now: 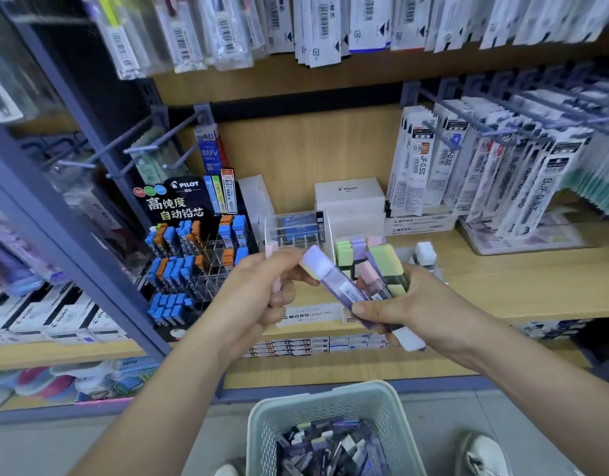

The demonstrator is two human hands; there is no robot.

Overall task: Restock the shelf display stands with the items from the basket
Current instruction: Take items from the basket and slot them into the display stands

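My right hand (404,304) grips a bundle of pastel lead cases (375,283), purple, pink and green, held in front of the wooden shelf. My left hand (262,290) pinches the lilac cap end of the purple lead case (317,261) sticking out of that bundle, and also holds a pink case (276,286) against its palm. Behind the hands a small clear display stand (356,247) holds several pastel cases upright. Below, on the floor, the pale green basket (262,417) contains several more cases.
A black Pilot lead display (193,255) with blue and orange cases stands at the left. White Pilot boxes (349,201) and Mono boxes sit at the shelf back. Refill packs hang on hooks (475,159) at the right and above. My shoes (481,455) flank the basket.
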